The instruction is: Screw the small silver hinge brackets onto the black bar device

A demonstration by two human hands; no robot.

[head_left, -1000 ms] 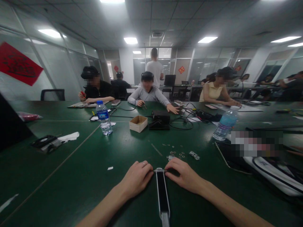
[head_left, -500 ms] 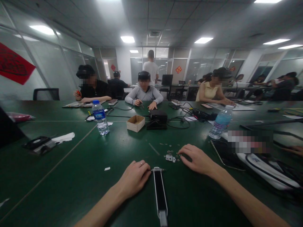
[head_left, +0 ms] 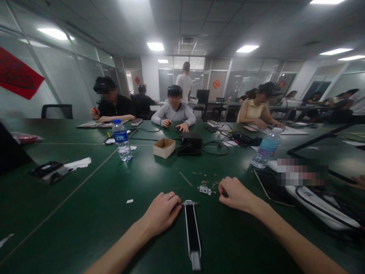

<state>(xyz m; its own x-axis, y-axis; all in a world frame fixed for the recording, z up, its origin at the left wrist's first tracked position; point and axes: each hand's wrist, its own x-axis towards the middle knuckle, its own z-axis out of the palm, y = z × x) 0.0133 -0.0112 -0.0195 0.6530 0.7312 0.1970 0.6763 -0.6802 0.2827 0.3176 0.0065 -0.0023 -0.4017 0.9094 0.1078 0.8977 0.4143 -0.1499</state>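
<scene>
My left hand (head_left: 163,211) rests on the green table with its fingers closed. Its fingertips pinch one end of a thin metal rod (head_left: 195,203), which lies across the top of a long black bar with a white frame (head_left: 193,228). The bar's grey lower end points toward me. Off to the right, my right hand (head_left: 234,195) has its fingers curled together; anything between them is hidden. Just left of it lie several small ring-shaped nuts (head_left: 213,187) and a small silver metal bracket (head_left: 205,190).
Two water bottles (head_left: 122,140) (head_left: 266,148) stand left and right. Ahead are an open cardboard box (head_left: 164,148) and a black device (head_left: 189,144) with cables. A phone (head_left: 270,186) and white bag (head_left: 322,207) lie right. Co-workers (head_left: 173,112) sit opposite.
My right hand has drawn its fingers together and moved slightly right, away from the small nuts. My left hand stays at the rod. The view has shifted a little.
</scene>
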